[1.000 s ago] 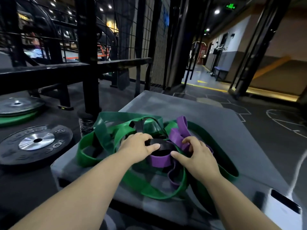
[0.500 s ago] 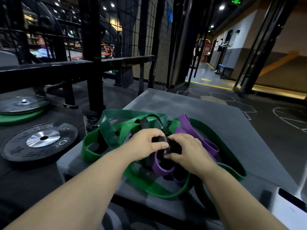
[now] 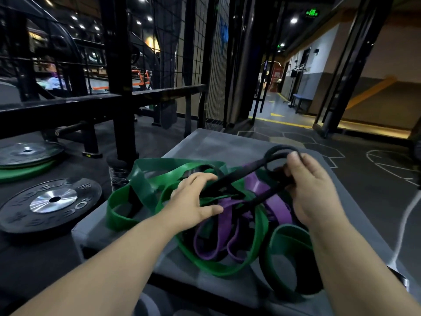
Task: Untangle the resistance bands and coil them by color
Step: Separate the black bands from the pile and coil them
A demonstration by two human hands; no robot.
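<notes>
Head view.

Writing: the black rubber bumper plate with a silver hub (image 3: 49,201), flat on the floor to the left, has raised lettering round its face that looks like "ROGUE"; the smaller marks are too blurred to read. The green lit sign (image 3: 312,13) near the ceiling is too small to read.

Tangle: wide green rubber bands (image 3: 141,185), purple rubber bands (image 3: 257,185) and a thin black rubber band (image 3: 239,176) lie knotted together in a heap on the grey padded block (image 3: 216,142).

Left hand (image 3: 193,201): fingers loosely extended and a little spread, thumb held apart. It lies palm down on the heap, fingertips touching the black band where it passes over the green.

Right hand (image 3: 312,190): raised above the heap, fingers (image 3: 296,156) and thumb curled, pinching the black band's loop. The band runs taut from here down into the pile, and the loop's end arches past the fingertips.

A second dark plate (image 3: 27,153) sits on a green one further left.
</notes>
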